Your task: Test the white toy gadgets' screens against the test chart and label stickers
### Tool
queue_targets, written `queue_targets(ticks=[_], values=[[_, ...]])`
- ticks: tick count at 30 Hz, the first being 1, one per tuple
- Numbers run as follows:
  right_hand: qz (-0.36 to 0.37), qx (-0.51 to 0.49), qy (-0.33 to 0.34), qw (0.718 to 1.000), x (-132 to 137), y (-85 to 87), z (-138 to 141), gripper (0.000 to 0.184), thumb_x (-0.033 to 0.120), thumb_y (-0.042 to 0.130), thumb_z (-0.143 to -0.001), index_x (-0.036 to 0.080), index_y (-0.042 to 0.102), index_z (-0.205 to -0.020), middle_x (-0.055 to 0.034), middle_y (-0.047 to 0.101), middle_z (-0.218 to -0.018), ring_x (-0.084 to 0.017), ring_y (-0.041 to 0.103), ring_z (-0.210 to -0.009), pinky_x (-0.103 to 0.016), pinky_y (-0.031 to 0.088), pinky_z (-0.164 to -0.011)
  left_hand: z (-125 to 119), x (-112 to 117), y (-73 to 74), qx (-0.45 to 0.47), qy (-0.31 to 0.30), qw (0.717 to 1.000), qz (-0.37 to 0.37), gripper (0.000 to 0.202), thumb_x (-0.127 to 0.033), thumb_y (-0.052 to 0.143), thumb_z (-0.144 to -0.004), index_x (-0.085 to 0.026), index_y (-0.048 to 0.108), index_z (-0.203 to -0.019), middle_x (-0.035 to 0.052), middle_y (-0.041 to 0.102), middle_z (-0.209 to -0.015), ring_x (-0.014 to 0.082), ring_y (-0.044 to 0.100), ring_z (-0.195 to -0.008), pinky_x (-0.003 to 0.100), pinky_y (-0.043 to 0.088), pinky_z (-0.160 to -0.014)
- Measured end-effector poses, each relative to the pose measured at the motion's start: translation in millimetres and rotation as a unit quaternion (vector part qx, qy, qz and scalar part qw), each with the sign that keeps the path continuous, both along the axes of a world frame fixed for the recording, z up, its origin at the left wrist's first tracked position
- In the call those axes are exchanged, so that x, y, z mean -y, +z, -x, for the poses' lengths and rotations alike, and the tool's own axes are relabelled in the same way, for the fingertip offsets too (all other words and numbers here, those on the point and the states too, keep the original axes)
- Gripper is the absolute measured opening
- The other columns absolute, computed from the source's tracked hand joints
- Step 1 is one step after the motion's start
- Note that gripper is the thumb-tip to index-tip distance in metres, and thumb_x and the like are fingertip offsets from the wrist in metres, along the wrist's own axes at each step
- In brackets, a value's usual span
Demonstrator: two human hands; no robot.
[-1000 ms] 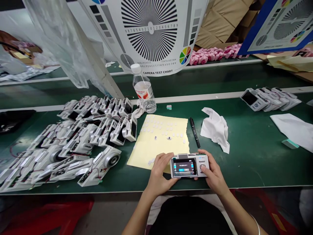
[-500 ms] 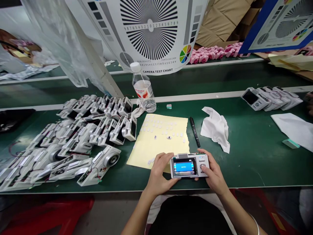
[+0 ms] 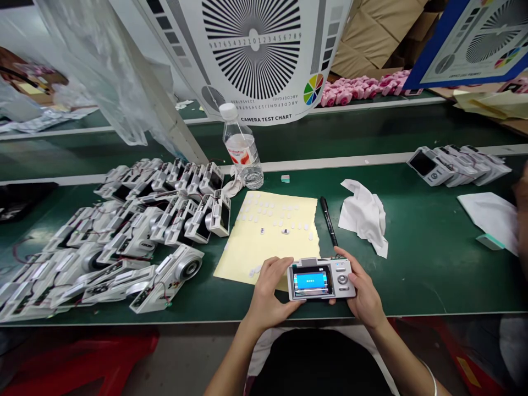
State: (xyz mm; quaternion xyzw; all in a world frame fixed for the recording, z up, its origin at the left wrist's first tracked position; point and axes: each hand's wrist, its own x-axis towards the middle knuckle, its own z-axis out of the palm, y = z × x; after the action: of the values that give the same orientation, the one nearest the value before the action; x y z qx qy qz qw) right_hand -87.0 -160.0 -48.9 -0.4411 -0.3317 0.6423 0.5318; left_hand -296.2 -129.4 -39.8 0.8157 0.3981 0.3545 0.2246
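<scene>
Both my hands hold a small white digital camera [image 3: 320,279] just above the near edge of the green bench. Its rear screen faces me and glows blue. My left hand [image 3: 270,294] grips the camera's left end, fingers curled over the top. My right hand [image 3: 363,294] wraps the right end, and the round control pad beside it shows uncovered. Under and behind the camera lies a pale yellow sheet [image 3: 264,247] dotted with small white stickers.
Several rows of white cameras [image 3: 124,236] fill the left of the bench. A water bottle [image 3: 241,148], a black pen [image 3: 328,221], a crumpled white cloth [image 3: 365,214] and another camera row [image 3: 457,164] lie beyond. A camera test chart [image 3: 256,55] hangs behind. Another person's blurred hand [image 3: 522,214] shows at right.
The camera's screen went from a dark menu to plain blue. My right thumb lifted off the round control pad. A blurred hand of another person came in at the right edge.
</scene>
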Motion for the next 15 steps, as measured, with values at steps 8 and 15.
queue_targets(ticks=[8,15], values=[[0.003,-0.026,-0.015,1.0,1.1,3.3,1.0,0.05,0.035,0.044,-0.083,0.023,0.036,-0.131,-0.0031,0.057,-0.083,-0.016,0.054,-0.057,-0.028,0.052,-0.045,0.1,0.7,0.5,-0.001,0.0,1.0,0.001,0.064,-0.029,0.068,-0.07,-0.023,0.039,-0.126,0.0102,0.055,-0.118,0.0273,0.045,-0.109,0.042,0.045,-0.089],[-0.005,-0.044,0.001,0.999,0.4,6.2,-1.5,0.049,0.036,0.051,-0.081,0.027,0.04,-0.128,-0.0039,0.057,-0.094,-0.017,0.056,-0.065,-0.029,0.053,-0.048,2.1,0.1,3.3,0.044,-0.003,0.998,0.053,0.065,-0.024,0.069,-0.067,-0.027,0.041,-0.126,0.0093,0.054,-0.119,0.0282,0.046,-0.111,0.044,0.043,-0.091]])
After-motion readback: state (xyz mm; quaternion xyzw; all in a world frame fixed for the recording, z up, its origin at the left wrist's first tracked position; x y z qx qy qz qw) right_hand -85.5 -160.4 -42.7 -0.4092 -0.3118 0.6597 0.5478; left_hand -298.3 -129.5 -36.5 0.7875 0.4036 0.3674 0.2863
